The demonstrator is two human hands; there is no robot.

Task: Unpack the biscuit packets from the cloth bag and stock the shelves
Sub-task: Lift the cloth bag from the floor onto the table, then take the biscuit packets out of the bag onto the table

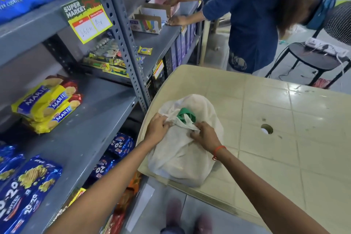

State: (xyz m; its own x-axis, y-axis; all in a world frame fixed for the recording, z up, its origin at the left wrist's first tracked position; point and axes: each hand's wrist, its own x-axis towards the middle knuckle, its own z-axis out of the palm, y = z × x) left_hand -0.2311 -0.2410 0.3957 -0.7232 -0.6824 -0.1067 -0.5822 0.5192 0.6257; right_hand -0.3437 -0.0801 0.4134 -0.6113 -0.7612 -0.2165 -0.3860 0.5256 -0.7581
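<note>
Gripping cloth bag (pixel 182 150) mouth: left hand (pixel 158 128), right hand (pixel 206 136) (on table (pixel 284 119)).

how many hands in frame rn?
4. Left hand and right hand both grip the knot of the cloth bag on the table. A second person's two hands rest on the upper shelf.

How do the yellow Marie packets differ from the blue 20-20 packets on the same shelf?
The Marie packets are yellow, stacked further back along the grey shelf. The 20-20 packets are blue, lying at the near end. Both picture biscuits on their wrappers.
</note>
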